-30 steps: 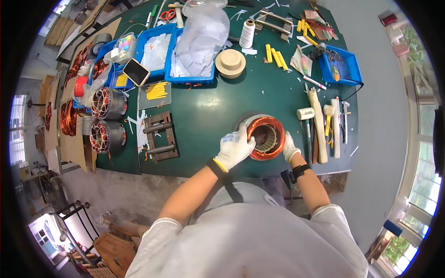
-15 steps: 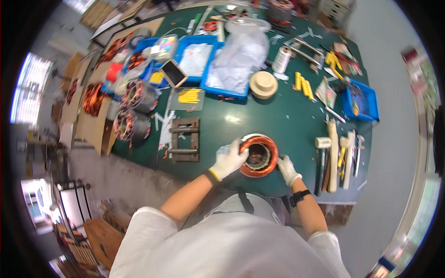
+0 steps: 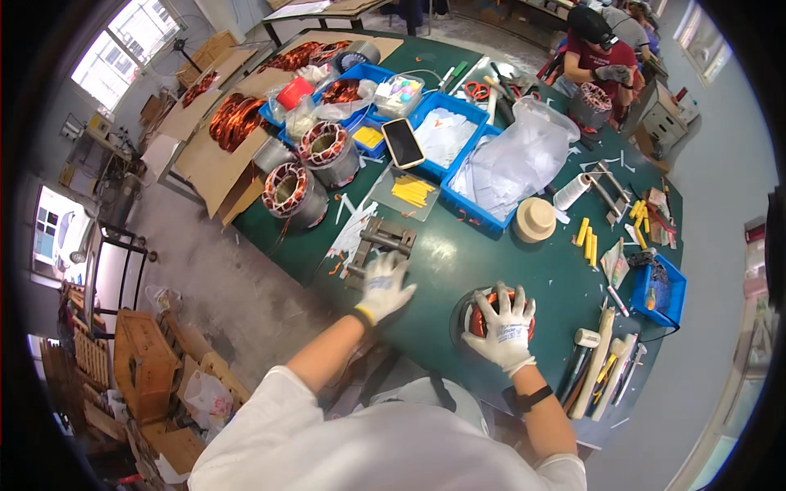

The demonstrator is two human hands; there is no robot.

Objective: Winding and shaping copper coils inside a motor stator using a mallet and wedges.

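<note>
A round motor stator with copper windings [image 3: 475,315] lies on the green table [image 3: 458,254] in front of me. My right hand [image 3: 503,327], in a white glove, lies flat on top of it with fingers spread. My left hand [image 3: 383,285], also gloved, hovers open over the table to the left, just below a grey metal frame jig [image 3: 381,241], and holds nothing.
Two more stators [image 3: 295,190] stand at the left edge beside cardboard sheets with copper coils [image 3: 233,119]. Blue bins [image 3: 446,135], a phone [image 3: 403,143], yellow strips [image 3: 409,192], a tape roll [image 3: 534,219] and mallets [image 3: 594,368] crowd the table. Another person [image 3: 602,61] works at the far end.
My left hand has let go of the stator and moved left toward the metal jig. My right hand has shifted from the stator's side onto its top. The camera view has swung.
</note>
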